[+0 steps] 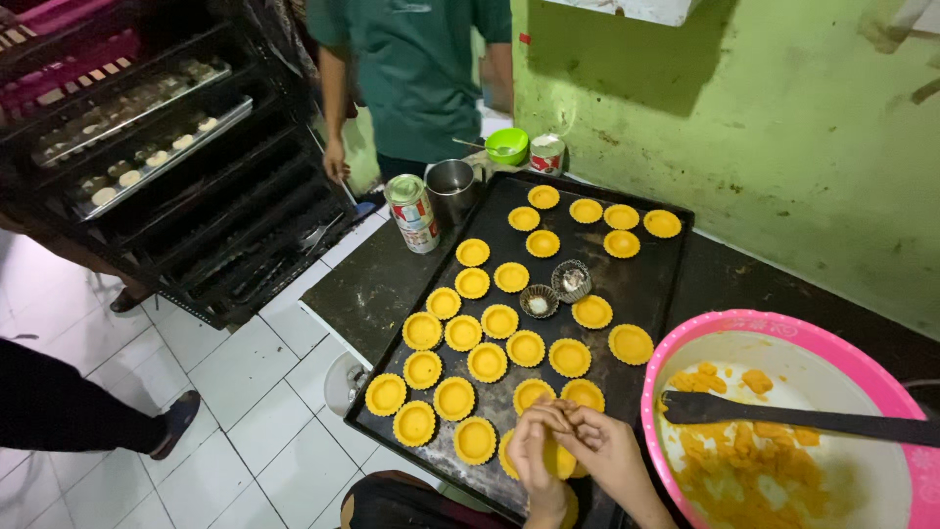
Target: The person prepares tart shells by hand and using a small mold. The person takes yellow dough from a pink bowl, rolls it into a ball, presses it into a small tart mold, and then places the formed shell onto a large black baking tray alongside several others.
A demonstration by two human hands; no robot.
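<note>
At the near edge of the black baking tray (646, 284), at six o'clock, the person's left hand (537, 453) and right hand (609, 453) are meeting over a yellow tart shell (560, 458). The fingers (548, 416) of both hands are curling inward and pinching the shell's rim between them, so most of the shell is hiding under them. At four o'clock a pink bowl (685, 345) is sitting on the dark worktop (377, 284), holding orange dough pieces (744, 465), with a black spatula (783, 416) lying across it. Toward twelve o'clock, rows of finished yellow shells (488, 361) are filling the tray, and two empty metal moulds (555, 290) are standing among them. Beyond the tray's far end, a tin can (413, 212), a steel cup (451, 186) and a green bowl (507, 146) are standing together. At eleven o'clock a person in a green shirt (416, 69) is standing beside a black oven rack (157, 147).
</note>
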